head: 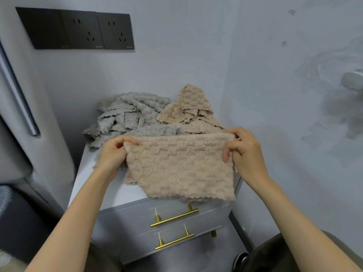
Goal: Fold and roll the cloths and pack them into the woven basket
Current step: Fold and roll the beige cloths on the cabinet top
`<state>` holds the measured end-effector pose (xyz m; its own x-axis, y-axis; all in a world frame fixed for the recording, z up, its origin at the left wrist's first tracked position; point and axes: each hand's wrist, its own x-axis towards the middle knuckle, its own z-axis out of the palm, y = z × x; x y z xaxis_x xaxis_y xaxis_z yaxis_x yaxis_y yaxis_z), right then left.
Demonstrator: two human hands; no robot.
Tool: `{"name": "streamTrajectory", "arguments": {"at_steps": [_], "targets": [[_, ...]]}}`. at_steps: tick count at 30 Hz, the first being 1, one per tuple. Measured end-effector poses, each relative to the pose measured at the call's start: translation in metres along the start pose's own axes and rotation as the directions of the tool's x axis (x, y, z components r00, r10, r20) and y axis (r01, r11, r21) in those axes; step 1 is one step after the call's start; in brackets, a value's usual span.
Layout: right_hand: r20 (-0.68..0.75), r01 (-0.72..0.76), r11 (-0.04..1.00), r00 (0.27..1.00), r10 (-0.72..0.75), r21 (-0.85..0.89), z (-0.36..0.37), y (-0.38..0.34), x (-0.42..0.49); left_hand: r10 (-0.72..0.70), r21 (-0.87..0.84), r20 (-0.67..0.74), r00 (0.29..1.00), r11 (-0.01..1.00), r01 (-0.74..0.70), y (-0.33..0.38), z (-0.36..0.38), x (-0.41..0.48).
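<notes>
Beige cloth (180,165) held up doubled, pinched at both top corners.
Left hand (114,154) & right hand (245,152): thumb + curled fingers each nip one corner; cloth hangs btwn them, above the cabinet top (110,191). Advice: keep the top edge taut & level, match hems below fingers before laying flat to roll. Beyond fingertips: grey cloths (125,114) + tan cloths (188,107), loose heap. Woven basket not in view. Drawers (137,218) below hands closed, contents hidden.
</notes>
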<state>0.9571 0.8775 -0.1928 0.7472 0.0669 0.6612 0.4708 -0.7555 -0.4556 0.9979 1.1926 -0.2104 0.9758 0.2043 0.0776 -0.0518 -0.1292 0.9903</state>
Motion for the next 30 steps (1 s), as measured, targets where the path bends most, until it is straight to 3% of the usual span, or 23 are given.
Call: {"name": "streamTrajectory", "arguments": {"at_steps": [2,5,8,11,13,15,17,20,22,24,26,28,30], "targets": [[0.15,-0.268,0.947,0.958,0.243,0.177,0.001,0.003,0.004,-0.04,-0.022,0.009,0.999,0.999,0.041,0.001,0.002,0.001],[0.255,-0.501,0.822,0.861,0.441,0.272,0.005,0.013,0.008,-0.106,-0.017,0.048,0.993,0.994,0.107,0.003,0.0,0.003],[0.267,-0.594,0.746,0.803,0.532,0.3,0.007,0.019,0.012,0.025,0.106,0.053,0.998,0.994,-0.031,0.004,-0.002,0.0],[0.199,-0.64,0.72,0.768,0.608,0.269,0.007,0.024,0.014,0.171,0.293,-0.06,0.983,0.945,-0.147,0.004,-0.003,0.0],[0.227,-0.704,0.644,0.708,0.669,0.301,0.007,0.025,0.016,0.085,0.299,-0.106,0.991,0.953,-0.049,0.005,-0.006,0.0],[0.277,-0.753,0.549,0.65,0.708,0.363,0.007,0.021,0.017,-0.068,0.281,-0.054,0.996,0.956,0.08,0.006,-0.01,-0.002],[0.332,-0.794,0.464,0.593,0.734,0.393,0.008,0.017,0.019,-0.133,0.259,0.013,0.991,0.958,0.125,0.006,-0.012,-0.004],[0.451,-0.866,0.382,0.495,0.743,0.322,0.007,0.015,0.022,-0.249,0.116,0.107,0.963,0.965,0.237,0.011,-0.012,-0.011],[0.517,-0.898,0.379,0.439,0.734,0.225,0.006,0.015,0.021,-0.255,0.151,0.191,0.948,0.962,0.229,0.014,-0.016,-0.014],[0.548,-0.883,0.442,0.45,0.705,0.157,0.008,0.016,0.019,-0.215,0.242,0.26,0.941,0.958,0.152,0.013,-0.017,-0.017],[0.515,-0.837,0.492,0.539,0.666,0.24,0.009,0.018,0.019,-0.161,0.22,0.242,0.957,0.97,0.107,0.014,-0.015,-0.021],[0.449,-0.789,0.442,0.609,0.654,0.427,0.006,0.019,0.022,-0.066,0.118,0.103,0.992,0.992,0.054,0.019,-0.012,-0.019],[0.423,-0.746,0.351,0.628,0.653,0.566,0.002,0.019,0.027,0.03,0.03,-0.008,1.0,0.999,-0.03,0.025,-0.01,-0.017]]}}
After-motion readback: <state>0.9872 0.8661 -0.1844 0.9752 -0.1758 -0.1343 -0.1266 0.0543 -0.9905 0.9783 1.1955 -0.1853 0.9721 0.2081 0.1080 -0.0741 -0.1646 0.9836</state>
